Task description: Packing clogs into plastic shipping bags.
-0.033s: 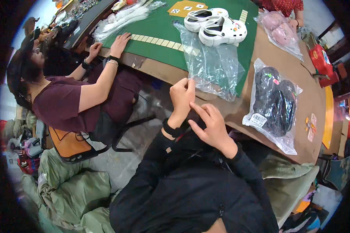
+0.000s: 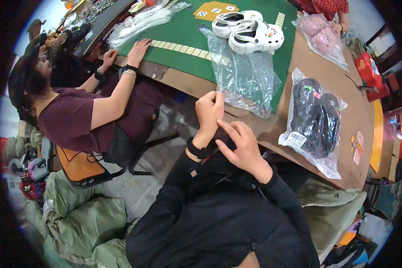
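My left hand [image 2: 208,114] is curled into a fist in front of the table's near edge, and no object shows in it. Its knuckles overlap the view of the clear plastic bag [image 2: 243,82] that lies across the green mat [image 2: 169,62]. With fingers spread and nothing in them, my right hand [image 2: 244,149] brings its index fingertip against the left hand near the wrist. A pair of white clogs [image 2: 257,38] with colourful charms stands on the mat beyond the bag. To the right lies a pair of black clogs [image 2: 315,118] sealed in clear plastic.
A person in a dark red top [image 2: 80,111] sits at the left, hands at a row of pale tiles [image 2: 183,48]. Another person in red [image 2: 321,6] is near bagged pink clogs [image 2: 324,33]. Green sacks [image 2: 85,214] lie at lower left; a red box [image 2: 368,73] stands far right.
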{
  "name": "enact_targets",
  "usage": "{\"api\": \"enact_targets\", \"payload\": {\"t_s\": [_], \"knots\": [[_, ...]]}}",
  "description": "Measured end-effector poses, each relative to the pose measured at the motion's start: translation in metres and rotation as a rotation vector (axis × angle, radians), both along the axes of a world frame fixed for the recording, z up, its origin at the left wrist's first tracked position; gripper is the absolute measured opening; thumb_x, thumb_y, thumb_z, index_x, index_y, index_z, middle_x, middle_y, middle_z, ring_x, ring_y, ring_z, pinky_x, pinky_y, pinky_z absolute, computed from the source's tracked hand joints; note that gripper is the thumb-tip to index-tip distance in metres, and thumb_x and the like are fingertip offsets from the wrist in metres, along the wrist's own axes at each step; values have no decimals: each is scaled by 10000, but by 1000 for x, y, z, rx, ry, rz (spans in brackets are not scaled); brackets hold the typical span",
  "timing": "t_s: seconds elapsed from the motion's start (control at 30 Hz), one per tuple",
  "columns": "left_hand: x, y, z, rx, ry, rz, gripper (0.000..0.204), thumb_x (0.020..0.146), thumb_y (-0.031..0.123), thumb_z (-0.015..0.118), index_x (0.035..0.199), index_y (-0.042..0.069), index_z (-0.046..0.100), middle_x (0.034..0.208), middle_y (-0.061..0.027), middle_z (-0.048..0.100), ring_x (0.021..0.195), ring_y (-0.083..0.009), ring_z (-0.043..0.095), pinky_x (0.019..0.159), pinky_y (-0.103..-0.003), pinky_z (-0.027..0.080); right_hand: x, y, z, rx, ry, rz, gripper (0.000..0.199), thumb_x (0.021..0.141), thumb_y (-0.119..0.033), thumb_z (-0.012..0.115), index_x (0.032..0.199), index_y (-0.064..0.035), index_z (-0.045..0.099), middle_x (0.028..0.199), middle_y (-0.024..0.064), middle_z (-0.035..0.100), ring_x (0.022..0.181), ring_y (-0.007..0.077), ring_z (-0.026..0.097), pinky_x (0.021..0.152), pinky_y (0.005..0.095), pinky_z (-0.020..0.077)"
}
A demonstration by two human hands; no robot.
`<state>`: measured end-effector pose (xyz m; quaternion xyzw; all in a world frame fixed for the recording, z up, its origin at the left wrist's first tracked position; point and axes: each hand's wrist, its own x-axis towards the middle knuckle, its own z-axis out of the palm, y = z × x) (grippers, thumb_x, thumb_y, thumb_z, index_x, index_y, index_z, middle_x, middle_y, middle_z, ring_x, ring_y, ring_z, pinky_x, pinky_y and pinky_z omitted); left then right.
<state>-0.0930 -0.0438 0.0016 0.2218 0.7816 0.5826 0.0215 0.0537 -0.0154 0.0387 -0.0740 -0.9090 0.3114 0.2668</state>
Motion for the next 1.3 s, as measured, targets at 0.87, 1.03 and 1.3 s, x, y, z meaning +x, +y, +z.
{"api": "enact_targets", "payload": {"t_s": [0.87, 1.03, 1.3], "knots": [[-14, 35, -25, 64, -97, -232, 255, 868, 155, 572, 705, -39, 543, 565, -110, 503, 530, -152, 434, 529, -343, 383, 7, 18, -24, -298, -1, 29, 209, 820, -137, 655, 979, -25, 578, 826, 94, 516, 754, 235, 533, 690, 339, 442], [-48, 54, -36, 9, 138, -196, 220, 831, 229, 629, 962, 52, 634, 1029, -128, 596, 1022, -289, 523, 923, -396, 371, 6, 37, -35, -188, -18, -252, 342, 826, -162, 619, 1115, -8, 519, 1088, 150, 544, 1053, 314, 506, 891, 407, 411], [-99, 66, -76, -559, 349, -399, 358, 814, 386, 608, 1128, 221, 657, 1327, -129, 491, 1267, -318, 394, 1062, -463, 245, -15, 53, -74, 257, -244, -287, 676, 832, -282, 613, 1423, -142, 315, 1461, 138, 301, 1338, 336, 290, 1088, 492, 234]]}}
